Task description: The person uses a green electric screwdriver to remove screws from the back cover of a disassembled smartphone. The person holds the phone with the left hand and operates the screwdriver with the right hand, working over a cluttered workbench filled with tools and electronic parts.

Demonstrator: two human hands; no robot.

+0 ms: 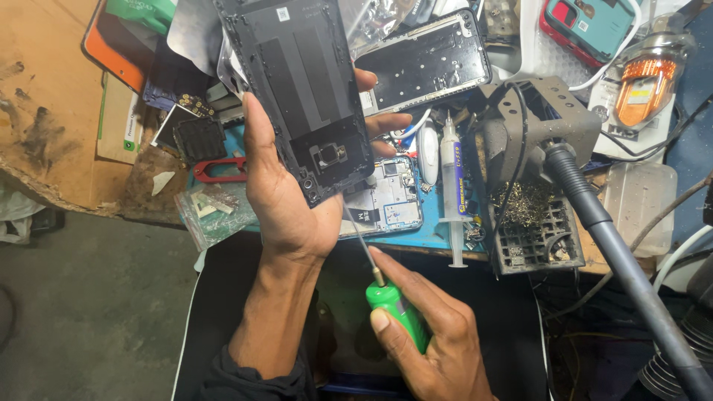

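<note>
Left grip (286, 197): holds one phone back cover (301, 89) | right grip (434, 341): holds one green screwdriver (397, 308)

On my view, a syringe (452, 186) lies on the blue mat (438, 234) beside an opened phone (386, 199). A grey tool stand (546, 119) holds a hose (616, 252). I see a black phone frame (423, 61) behind, cardboard (44, 96) far left.

A single head-worn camera looks steeply down from close above, over the person's own forearms. The cluttered worktop (438, 236) fills the upper half of the frame. Bare floor (89, 297) shows at lower left.
</note>
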